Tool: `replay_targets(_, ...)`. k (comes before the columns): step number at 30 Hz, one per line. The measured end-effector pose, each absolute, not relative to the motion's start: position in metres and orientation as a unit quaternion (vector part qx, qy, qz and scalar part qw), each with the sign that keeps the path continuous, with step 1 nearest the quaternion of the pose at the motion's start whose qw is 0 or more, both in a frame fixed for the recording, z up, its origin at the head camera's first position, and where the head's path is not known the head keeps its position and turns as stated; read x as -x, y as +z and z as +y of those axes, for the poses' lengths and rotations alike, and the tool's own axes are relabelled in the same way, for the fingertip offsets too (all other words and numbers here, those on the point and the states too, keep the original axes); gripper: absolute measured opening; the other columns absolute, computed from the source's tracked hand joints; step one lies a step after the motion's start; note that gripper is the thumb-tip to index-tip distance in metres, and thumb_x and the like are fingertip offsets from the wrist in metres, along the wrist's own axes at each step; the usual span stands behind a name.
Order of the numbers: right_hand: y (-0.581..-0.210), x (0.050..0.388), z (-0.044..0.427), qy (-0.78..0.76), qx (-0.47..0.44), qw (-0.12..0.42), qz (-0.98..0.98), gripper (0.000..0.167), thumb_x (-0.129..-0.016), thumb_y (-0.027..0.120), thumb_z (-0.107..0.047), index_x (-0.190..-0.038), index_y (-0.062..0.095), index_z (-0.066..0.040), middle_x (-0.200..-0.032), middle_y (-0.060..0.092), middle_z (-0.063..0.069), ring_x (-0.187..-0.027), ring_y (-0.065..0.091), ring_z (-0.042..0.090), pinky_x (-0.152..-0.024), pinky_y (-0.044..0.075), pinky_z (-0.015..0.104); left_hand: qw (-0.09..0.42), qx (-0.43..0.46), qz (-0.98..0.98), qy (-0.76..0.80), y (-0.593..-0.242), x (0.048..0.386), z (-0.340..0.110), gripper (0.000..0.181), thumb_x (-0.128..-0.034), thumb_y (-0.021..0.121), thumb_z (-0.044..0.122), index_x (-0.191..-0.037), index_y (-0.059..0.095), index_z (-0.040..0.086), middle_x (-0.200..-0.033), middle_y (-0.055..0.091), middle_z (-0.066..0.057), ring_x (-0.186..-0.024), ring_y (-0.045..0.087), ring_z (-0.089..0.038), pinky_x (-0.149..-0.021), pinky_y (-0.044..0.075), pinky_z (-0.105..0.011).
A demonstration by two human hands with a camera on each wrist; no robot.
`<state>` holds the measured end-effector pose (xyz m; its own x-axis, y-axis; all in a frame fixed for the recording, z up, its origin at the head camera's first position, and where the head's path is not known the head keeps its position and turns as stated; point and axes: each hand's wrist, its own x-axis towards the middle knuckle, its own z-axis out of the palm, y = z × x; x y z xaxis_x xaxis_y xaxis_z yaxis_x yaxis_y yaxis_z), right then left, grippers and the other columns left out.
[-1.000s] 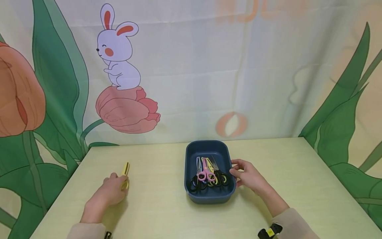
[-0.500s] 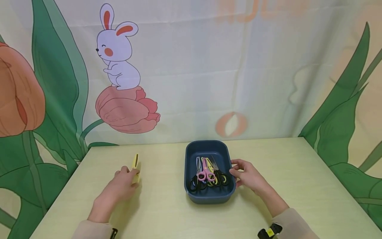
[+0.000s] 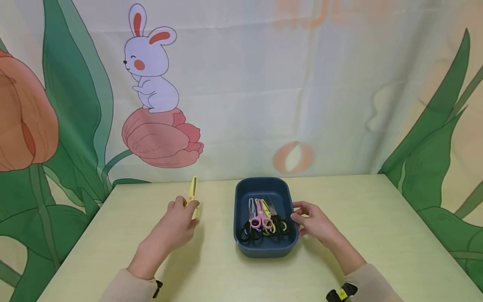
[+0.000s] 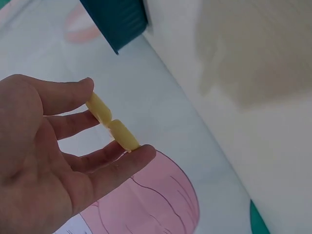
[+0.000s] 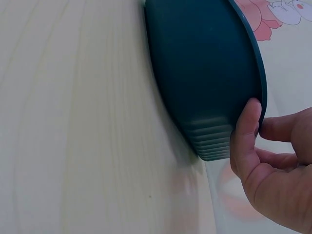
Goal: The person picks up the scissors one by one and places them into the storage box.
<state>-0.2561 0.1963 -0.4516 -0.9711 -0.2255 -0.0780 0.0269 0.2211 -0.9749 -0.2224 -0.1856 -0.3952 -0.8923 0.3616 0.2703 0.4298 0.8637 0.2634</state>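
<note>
Yellow scissors (image 3: 193, 189) are held in my left hand (image 3: 178, 222), blades pointing away, above the table left of the blue bin (image 3: 266, 252). In the left wrist view, the fingers pinch the scissors' yellow handle loops (image 4: 124, 135), seen end-on, from both sides. My right hand (image 3: 316, 222) grips the bin's right rim; the right wrist view has a finger lying against the outer wall (image 5: 204, 63). Inside the bin lie several scissors: pink scissors (image 3: 258, 214) on top, with black-handled scissors (image 3: 245, 231), yellow scissors and a light blue pair partly overlapped.
The pale wooden table (image 3: 219, 277) extends on both sides of the bin. Behind it hangs a printed backdrop (image 3: 234, 105) with a rabbit and tulips, meeting the table's far edge. Sleeves and black wrist straps show at the bottom.
My left hand has moved right and away from me, carrying the yellow scissors up off the table toward the bin. The right hand and bin have stayed in place.
</note>
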Motion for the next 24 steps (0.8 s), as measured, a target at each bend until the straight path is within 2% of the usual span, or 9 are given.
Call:
replay_targets(13,-0.455,0.257,0.197,-0.624,0.063,0.101,0.772,0.044,-0.104,0.057,-0.002,-0.143,0.044,0.013,-0.104,0.053,0.017,-0.076,0.059,0.021,-0.055,0.057,0.033,0.096,0.231,-0.96,-0.129,-0.377,0.223,-0.137,0.038,-0.0969,0.069,0.006,-0.13,0.054,-0.006,-0.104,0.042,-0.022,-0.091,0.042,-0.037,-0.078,0.047,-0.046)
replay_targets(20,-0.455,0.258,0.197,-0.621,0.054,0.101,0.775,0.043,-0.104,0.056,-0.002,-0.143,0.045,0.012,-0.105,0.053,0.017,-0.077,0.059,0.021,-0.056,0.058,0.033,0.088,0.24,-0.96,-0.116,-0.38,0.231,-0.116,0.037,-0.0977,0.068,0.009,-0.129,0.055,-0.006,-0.104,0.043,-0.023,-0.092,0.041,-0.036,-0.075,0.047,-0.042)
replay_targets(24,-0.454,0.257,0.197,-0.619,0.053,0.101,0.777,0.043,-0.104,0.056,-0.001,-0.143,0.045,0.012,-0.105,0.053,0.018,-0.077,0.059,0.021,-0.057,0.058,0.033,0.074,0.231,-0.963,-0.118,-0.384,0.235,-0.106,0.04,-0.0986,0.067,0.011,-0.133,0.055,-0.005,-0.108,0.044,-0.024,-0.095,0.042,-0.035,-0.078,0.048,-0.042)
